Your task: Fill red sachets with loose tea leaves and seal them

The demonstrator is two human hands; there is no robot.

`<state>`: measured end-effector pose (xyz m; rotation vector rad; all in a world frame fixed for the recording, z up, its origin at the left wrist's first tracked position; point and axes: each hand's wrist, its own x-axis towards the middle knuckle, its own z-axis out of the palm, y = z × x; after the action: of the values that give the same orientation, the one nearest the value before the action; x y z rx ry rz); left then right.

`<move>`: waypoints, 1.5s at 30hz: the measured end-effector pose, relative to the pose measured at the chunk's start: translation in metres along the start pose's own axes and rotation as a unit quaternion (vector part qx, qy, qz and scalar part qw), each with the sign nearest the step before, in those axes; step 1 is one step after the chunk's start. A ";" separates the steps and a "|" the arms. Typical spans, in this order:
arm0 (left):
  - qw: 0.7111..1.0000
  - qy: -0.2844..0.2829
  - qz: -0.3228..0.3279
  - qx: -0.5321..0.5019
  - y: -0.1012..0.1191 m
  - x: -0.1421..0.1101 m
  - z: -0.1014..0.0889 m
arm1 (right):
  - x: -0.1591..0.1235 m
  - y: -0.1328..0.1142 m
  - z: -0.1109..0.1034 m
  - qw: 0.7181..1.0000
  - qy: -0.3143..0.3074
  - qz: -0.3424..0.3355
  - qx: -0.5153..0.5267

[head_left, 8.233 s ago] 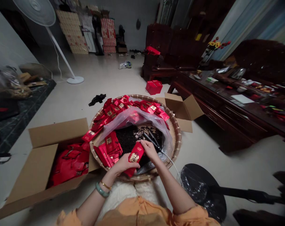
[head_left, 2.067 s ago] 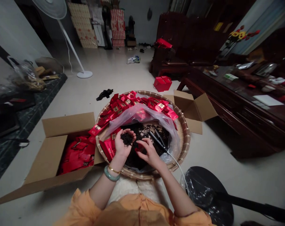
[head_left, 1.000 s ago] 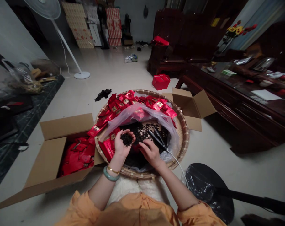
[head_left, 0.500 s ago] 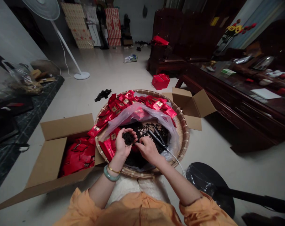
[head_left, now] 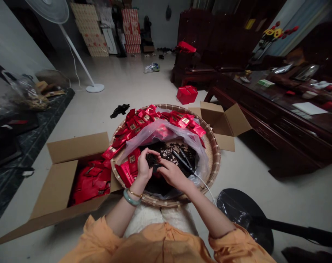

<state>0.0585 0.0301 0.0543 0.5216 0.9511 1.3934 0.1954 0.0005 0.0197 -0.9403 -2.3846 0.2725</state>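
Observation:
My left hand (head_left: 144, 165) is cupped and tilted on its side around a small heap of dark tea leaves (head_left: 151, 159). Close against its fingertips is my right hand (head_left: 170, 171), its fingers stretched out and the thumb apart; I see nothing gripped in it. Both hands are over a clear plastic bag (head_left: 201, 160), opened wide, with loose dark tea leaves spread inside. A black hair straightener (head_left: 183, 160) with a white cord lies on the leaves. Red foil packets (head_left: 133, 126) ring the bag in a round woven bamboo tray (head_left: 215, 160).
On the left stands an open cardboard box (head_left: 53, 186) full of red packets (head_left: 91, 179). Another open box (head_left: 223, 126) is behind the tray at right. A black round fan base (head_left: 244, 215) lies near my right elbow. Dark wooden furniture (head_left: 253, 106) lines the right side.
My left hand has turned inward, tipping the heap and hiding part of it. My right hand's fingers have straightened from a pinch and moved up against the left fingertips.

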 end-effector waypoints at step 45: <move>0.974 -0.112 0.119 0.156 -0.020 0.000 -0.009 | -0.009 0.009 0.012 0.989 0.072 -0.099 -0.077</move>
<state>0.0631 0.0248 0.0335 1.0364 0.9495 1.3661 0.1991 0.0018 0.0025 -0.7542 -2.3669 -0.0562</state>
